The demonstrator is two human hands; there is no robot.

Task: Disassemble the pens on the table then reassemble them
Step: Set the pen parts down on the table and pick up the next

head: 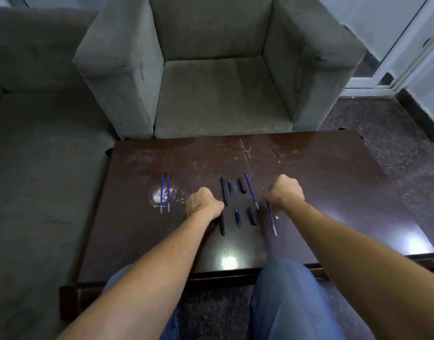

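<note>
Purple refill (271, 219) is pinched by R hand (285, 192); L hand (203, 203) is curled beside black barrel (224, 190), grip can't be told.

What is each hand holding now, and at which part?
The right hand pinches a thin blue refill near its far end. The left hand touches the near end of a black barrel; whether it grips it cannot be told.

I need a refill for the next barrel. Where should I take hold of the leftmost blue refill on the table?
Probably pinch the leftmost refill near its middle, from above, with the left hand coming in from its left side: it lies flat and thin, and its twin lies close along its right, leaving little finger room there.
</note>
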